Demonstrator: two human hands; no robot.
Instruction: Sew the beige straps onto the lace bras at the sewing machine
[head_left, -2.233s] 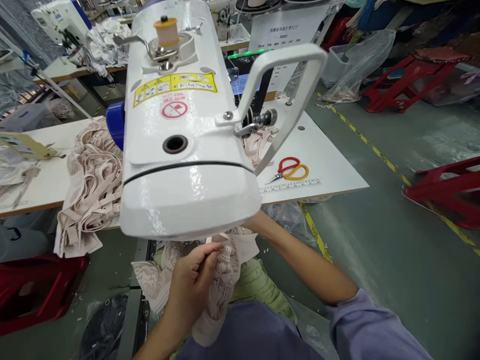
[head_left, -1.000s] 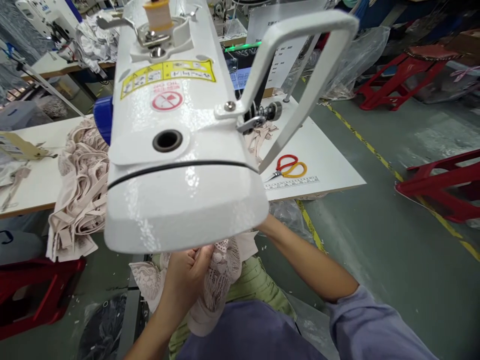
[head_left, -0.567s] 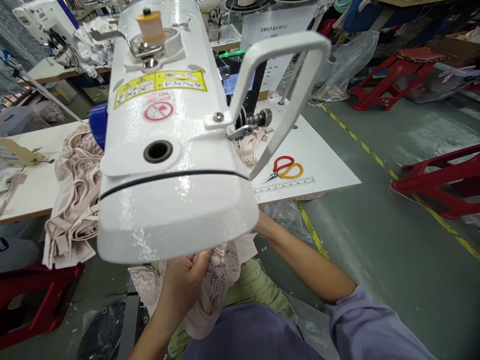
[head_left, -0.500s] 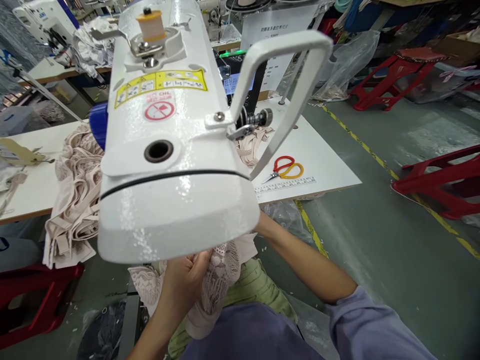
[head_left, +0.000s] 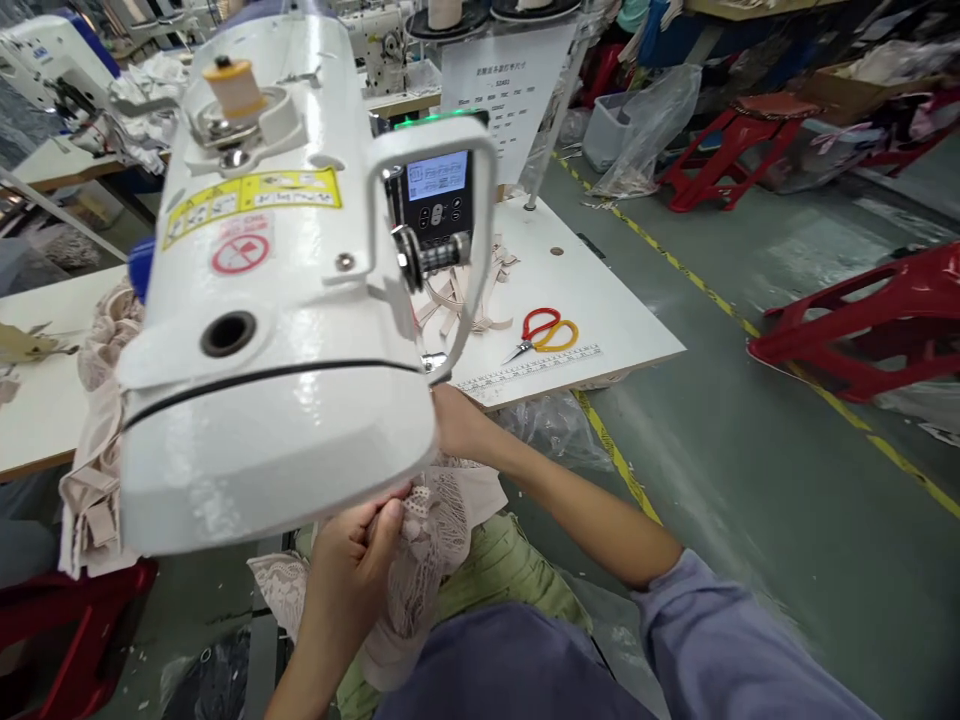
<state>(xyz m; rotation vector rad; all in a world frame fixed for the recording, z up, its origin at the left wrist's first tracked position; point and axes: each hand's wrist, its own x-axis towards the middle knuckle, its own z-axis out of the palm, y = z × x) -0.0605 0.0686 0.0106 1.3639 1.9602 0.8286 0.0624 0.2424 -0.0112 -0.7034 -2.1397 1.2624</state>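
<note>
A white sewing machine (head_left: 277,440) fills the middle left and covers its own needle area. Below its head hangs a pale pink lace garment (head_left: 420,570), draped over my lap. My left hand (head_left: 349,560) pinches the garment's upper edge between thumb and fingers, close under the machine head. To the right, my right hand (head_left: 463,425) reaches in behind the head at the garment's other side. Its fingertips are hidden there, so their grip does not show.
Red-and-yellow-handled scissors (head_left: 544,332) lie by a ruler strip (head_left: 529,374) on the white table (head_left: 615,315). Pale straps (head_left: 469,300) lie behind them. More lace pieces (head_left: 97,480) hang at the left. Red stools (head_left: 870,320) stand on the floor.
The machine and table have shifted left in view, baring more of the control screen and of my right hand. My left hand still pinches the lace garment.
</note>
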